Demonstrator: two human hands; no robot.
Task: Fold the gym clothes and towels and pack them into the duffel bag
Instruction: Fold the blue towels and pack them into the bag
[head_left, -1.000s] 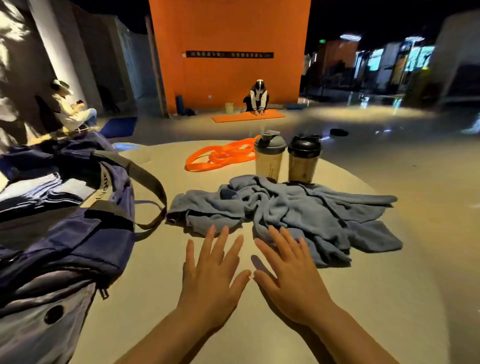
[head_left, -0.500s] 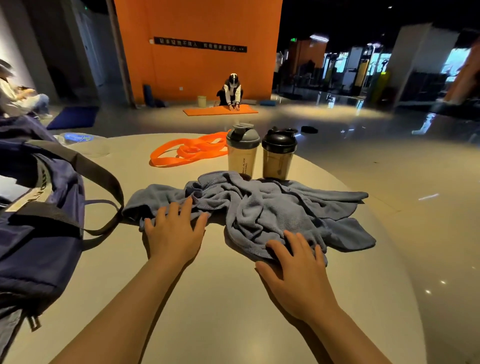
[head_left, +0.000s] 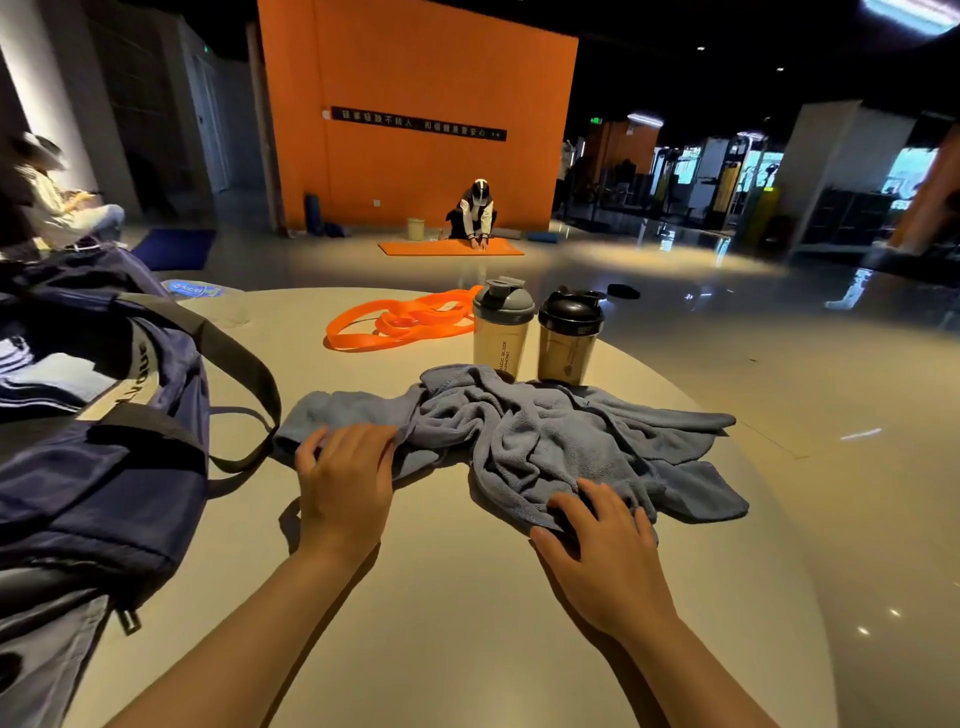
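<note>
Nearest, the right hand (head_left: 602, 545) is lying on the near edge of the crumpled grey-blue towel (head_left: 545, 441), its fingers (head_left: 587, 499) curling into the cloth, apparently gathering a corner to spread it for folding. The left hand (head_left: 345, 478) is doing the same at the towel's left end, its fingers (head_left: 358, 436) bending over the hem. The towel is sprawling unfolded mid-desk (head_left: 441, 623), so folding is probably only starting. Left of it, the navy duffel bag (head_left: 104, 467) is gaping open with folded clothes inside, within easy reach. Beyond, two shaker bottles (head_left: 535, 332) are standing at the towel's far edge, with orange bands (head_left: 400, 322) lying behind.
</note>
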